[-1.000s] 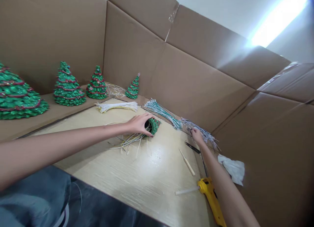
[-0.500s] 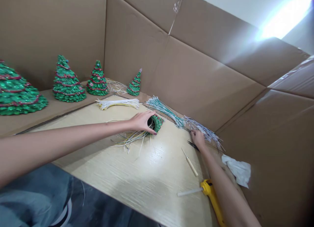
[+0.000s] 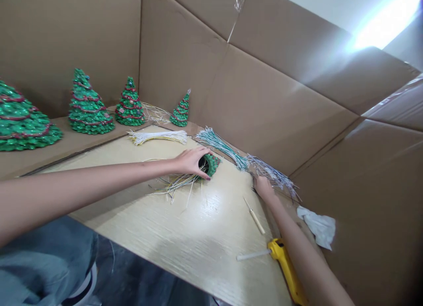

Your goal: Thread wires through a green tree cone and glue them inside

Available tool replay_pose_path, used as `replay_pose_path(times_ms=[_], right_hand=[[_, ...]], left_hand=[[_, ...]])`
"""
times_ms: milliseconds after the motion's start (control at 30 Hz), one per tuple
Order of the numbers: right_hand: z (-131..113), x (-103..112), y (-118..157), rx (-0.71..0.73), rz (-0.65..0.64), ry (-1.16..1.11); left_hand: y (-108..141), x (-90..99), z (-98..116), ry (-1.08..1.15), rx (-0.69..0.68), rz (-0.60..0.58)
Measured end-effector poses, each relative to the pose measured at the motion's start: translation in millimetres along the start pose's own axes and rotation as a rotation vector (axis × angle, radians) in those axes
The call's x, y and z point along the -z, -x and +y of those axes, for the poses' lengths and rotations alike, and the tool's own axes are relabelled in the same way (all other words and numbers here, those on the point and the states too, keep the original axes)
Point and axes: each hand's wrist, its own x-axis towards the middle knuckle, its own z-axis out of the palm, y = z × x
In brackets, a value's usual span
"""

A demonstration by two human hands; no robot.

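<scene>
Head view: the left hand (image 3: 193, 162) grips a hollow Christmas tree figurine (image 3: 214, 164) tipped sideways on the counter (image 3: 198, 240), pale wires (image 3: 176, 185) trailing from its base; the right hand (image 3: 264, 188) is beside a purplish wire bundle (image 3: 276, 176), its grasp unclear.

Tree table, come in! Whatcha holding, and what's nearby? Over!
Left hand gripping small tree on its side, wires trailing beside it. Right hand beside purplish wire bundle, grip hidden. Glue gun lying by right forearm.
</scene>
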Motion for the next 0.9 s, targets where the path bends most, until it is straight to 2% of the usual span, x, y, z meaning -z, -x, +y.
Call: replay_pose_path(times_ms=[233, 333, 433, 533, 633, 700, 767, 800, 900], right_hand=[[3.0, 5.7, 13.7, 0.036, -0.028, -0.007], [6.6, 19.0, 11.4, 0.062, -0.025, -0.095], [20.6, 49.4, 4.7, 0.065, 0.036, -0.235], [48.1, 94.3, 7.8, 0.046, 0.171, -0.399], [76.9, 138.9, 29.5, 0.007, 0.38, -0.599], [87.9, 159.9, 49.9, -0.023, 0.541, -0.768], [87.9, 171.0, 69.2, -0.031, 0.634, -0.958], [83.4, 173.1, 77.7, -0.026, 0.641, -1.053], [53.1, 168.3, 98.6, 0.014, 0.527, -1.302]], left_hand=[[0.0, 0.5, 1.7, -0.005, 0.006, 0.001], [-0.8, 0.3, 1.1, -0.005, 0.005, -0.01], [-1.8, 0.0, 0.1, -0.006, 0.009, -0.016], [-2.4, 0.3, -0.1, -0.018, 0.009, -0.022], [-2.3, 0.7, 0.7, -0.025, -0.013, -0.032], [-2.1, 0.6, 1.3, -0.025, -0.02, -0.03], [-2.0, 0.4, 1.5, -0.022, -0.017, -0.028], [-2.0, 0.3, 1.4, -0.018, -0.016, -0.029], [-2.9, 1.3, 0.1, 0.008, -0.021, -0.043]])
